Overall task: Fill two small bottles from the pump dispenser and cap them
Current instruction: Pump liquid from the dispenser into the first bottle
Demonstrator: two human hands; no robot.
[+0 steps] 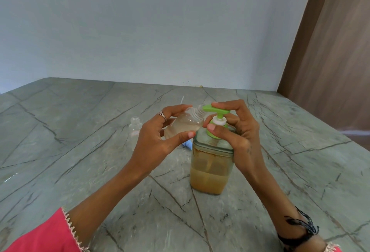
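Two small bottles counted. Left hand grips one uncapped bottle, tilted, neck at the green spout of the single pump dispenser. Right hand grips the pump head. Second bottle stands on the table.

The setting is a domestic interior, probably a kitchen or utility area, indicated by a grey veined stone surface meeting a plain pale blue painted wall, with a brown wood-grain panel at the right.
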